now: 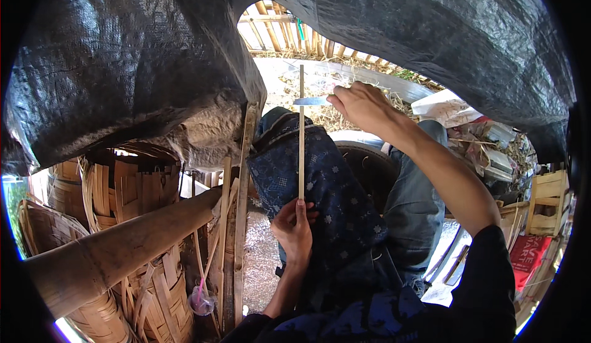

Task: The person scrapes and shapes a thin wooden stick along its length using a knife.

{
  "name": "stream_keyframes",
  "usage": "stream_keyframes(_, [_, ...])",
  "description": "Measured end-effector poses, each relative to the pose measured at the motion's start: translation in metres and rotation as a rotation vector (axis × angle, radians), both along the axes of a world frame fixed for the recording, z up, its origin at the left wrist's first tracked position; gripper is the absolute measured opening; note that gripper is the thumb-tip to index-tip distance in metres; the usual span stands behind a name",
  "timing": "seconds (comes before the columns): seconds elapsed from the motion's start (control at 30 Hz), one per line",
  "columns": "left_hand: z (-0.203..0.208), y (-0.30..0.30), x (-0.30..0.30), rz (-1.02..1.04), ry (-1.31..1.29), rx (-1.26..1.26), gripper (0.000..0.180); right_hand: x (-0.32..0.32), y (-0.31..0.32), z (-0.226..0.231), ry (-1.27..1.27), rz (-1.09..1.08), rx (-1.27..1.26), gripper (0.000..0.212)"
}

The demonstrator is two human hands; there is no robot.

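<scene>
A long, thin bamboo strip (301,149) stands out from my left hand (293,227), pinched near its lower end between thumb and fingers. It runs away from me above the dark blue patterned cloth (335,189) over my lap. My right hand (360,106) is closed round a knife, its grip hidden in the fist. The knife's bright blade (312,101) points left and crosses the strip near its far end. Whether the edge bites into the strip, I cannot tell.
Black tarpaulin (123,60) hangs overhead and to the left. A thick bamboo pole (123,250) slants in at left, among woven bamboo baskets (132,186). A plastic cup with a pink straw (202,300) is beside upright slats. At right lie litter and a red bag (529,260).
</scene>
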State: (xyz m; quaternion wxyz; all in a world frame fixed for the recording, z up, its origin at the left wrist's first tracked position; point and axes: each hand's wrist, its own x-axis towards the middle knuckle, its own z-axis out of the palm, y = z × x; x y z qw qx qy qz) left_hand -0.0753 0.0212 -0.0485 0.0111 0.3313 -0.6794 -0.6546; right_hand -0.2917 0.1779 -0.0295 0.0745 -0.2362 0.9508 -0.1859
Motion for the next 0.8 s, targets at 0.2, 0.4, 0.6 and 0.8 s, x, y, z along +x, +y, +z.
stream_keyframes(0.2, [0.000,0.000,0.002,0.012,0.001,-0.010,0.026,0.021,-0.009,0.030,-0.207,0.154,0.022,0.030])
stream_keyframes(0.4, [0.000,-0.003,0.003,0.014,-0.003,-0.011,0.026,0.031,-0.009,0.034,-0.311,0.150,0.054,0.029])
stream_keyframes(0.6, [-0.002,-0.002,0.002,0.018,0.010,0.029,0.026,0.030,0.003,0.017,0.018,0.147,-0.071,0.033])
stream_keyframes(0.8, [0.000,0.000,0.002,0.007,-0.006,0.023,0.026,0.037,-0.005,0.034,-0.168,0.106,0.054,0.032])
